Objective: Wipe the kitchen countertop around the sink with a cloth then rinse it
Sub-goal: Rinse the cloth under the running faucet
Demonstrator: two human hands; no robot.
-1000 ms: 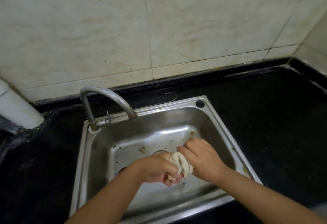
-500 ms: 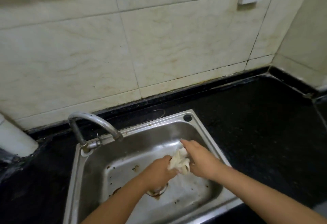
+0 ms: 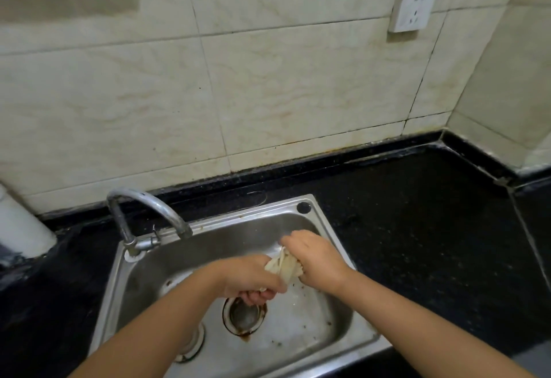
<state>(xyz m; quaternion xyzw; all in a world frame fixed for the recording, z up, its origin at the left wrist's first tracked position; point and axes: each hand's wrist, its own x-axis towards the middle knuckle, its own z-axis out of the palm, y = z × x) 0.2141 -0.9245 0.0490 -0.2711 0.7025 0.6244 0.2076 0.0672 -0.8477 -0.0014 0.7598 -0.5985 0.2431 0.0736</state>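
Black countertop (image 3: 417, 228) surrounds the steel sink (image 3: 337, 240); left hand (image 3: 253, 279) and right hand (image 3: 316, 261) clench the cloth (image 3: 284, 265).

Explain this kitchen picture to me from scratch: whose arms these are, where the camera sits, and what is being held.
There is no machine here. A person wears a wide-angle camera on the head, looking forward and down, so the two bare arms are the wearer's own. The left hand and right hand each have a grip on one pale cloth, bunched between them above the steel sink. Below it is the rusty drain. The curved faucet stands at the back left; no water is seen running. A black countertop surrounds the sink, and a white wall socket sits on the tiles.
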